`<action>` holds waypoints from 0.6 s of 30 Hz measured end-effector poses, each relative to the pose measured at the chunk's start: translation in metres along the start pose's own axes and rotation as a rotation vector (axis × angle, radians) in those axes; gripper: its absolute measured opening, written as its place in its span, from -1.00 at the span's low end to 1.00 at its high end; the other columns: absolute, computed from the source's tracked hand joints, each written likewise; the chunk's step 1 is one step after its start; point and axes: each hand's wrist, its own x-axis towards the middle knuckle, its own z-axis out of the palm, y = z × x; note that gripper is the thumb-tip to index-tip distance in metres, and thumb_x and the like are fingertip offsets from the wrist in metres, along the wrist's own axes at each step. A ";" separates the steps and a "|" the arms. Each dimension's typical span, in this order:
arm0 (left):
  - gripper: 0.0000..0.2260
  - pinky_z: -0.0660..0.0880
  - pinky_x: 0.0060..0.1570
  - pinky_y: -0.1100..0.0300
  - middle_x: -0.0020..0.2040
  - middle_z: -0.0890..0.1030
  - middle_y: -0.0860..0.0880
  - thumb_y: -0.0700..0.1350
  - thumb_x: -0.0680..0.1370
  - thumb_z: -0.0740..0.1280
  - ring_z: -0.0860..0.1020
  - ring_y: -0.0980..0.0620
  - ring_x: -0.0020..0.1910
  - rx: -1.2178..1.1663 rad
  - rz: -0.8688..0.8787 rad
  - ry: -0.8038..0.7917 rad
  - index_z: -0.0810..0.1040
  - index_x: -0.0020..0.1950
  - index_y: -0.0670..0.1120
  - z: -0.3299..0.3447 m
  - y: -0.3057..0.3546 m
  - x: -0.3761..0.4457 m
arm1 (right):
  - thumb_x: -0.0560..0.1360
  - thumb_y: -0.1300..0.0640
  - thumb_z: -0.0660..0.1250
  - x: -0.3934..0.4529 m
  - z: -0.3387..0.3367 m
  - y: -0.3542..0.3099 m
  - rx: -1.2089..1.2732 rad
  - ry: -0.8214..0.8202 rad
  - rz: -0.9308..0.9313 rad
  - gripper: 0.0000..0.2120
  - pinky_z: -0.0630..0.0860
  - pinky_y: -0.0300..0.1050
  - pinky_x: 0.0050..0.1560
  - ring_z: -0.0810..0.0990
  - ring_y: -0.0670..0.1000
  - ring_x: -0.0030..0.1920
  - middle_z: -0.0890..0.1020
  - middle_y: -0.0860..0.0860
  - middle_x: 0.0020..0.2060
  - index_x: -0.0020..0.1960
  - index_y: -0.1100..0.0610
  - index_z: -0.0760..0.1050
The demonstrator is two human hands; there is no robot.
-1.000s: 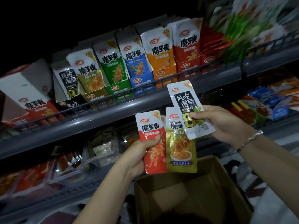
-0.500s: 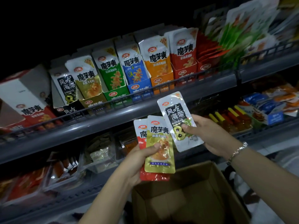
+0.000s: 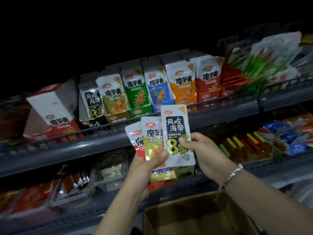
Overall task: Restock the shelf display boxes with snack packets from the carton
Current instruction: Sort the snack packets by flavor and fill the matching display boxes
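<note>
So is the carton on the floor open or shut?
Open: the carton's top flaps are spread and its brown inside shows. Contents cannot be told.

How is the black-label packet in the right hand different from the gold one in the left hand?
The black-label packet is white with a black panel and a big gold 8; the gold packet is white above, yellow-gold below. The right hand pinches the black-label packet, which overlaps the gold packet; the left hand holds the gold packet atop a red packet. Both carry a red oval logo.

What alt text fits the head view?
Left hand holds a red packet and a gold packet; right hand pinches a black-label packet overlapping them, before a shelf of display boxes, above an open carton.
</note>
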 end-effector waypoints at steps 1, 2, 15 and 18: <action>-0.54 0.58 0.01 -0.11 0.00 0.69 -0.15 -0.22 0.28 0.47 0.67 -0.15 -0.03 0.029 0.026 0.022 0.55 0.17 -0.14 -0.003 0.004 -0.001 | 0.47 0.16 0.41 0.003 0.010 -0.001 0.000 0.008 0.008 -0.83 0.53 0.18 0.14 0.64 0.17 0.01 0.67 0.18 -0.01 0.00 0.21 0.51; -0.57 0.57 0.03 -0.12 0.00 0.69 -0.15 -0.26 0.31 0.47 0.67 -0.15 -0.02 0.050 0.049 0.049 0.55 0.18 -0.14 -0.007 0.007 -0.001 | 0.45 0.14 0.42 0.006 0.019 -0.002 -0.011 0.008 0.010 -0.81 0.54 0.17 0.12 0.64 0.17 0.01 0.67 0.16 -0.03 0.00 0.21 0.51; -0.72 0.56 -0.37 0.28 -0.13 0.72 0.01 -0.34 0.46 0.40 0.69 0.07 -0.21 0.062 0.198 0.213 0.55 0.12 -0.09 -0.094 0.058 -0.010 | 0.29 0.10 0.55 0.059 0.138 -0.113 -0.991 -0.326 -0.414 -0.19 0.59 0.03 0.06 0.61 0.08 0.06 0.53 0.06 0.17 0.41 -0.04 0.19; -0.71 0.52 -0.44 0.33 -0.15 0.72 0.01 -0.34 0.47 0.39 0.68 0.09 -0.25 -0.003 0.219 0.227 0.54 0.14 -0.10 -0.108 0.066 -0.009 | 0.36 0.10 0.50 0.067 0.169 -0.133 -1.142 -0.461 -0.399 -0.62 0.60 -0.25 -0.24 0.62 -0.02 -0.15 0.62 0.07 0.01 0.10 0.10 0.44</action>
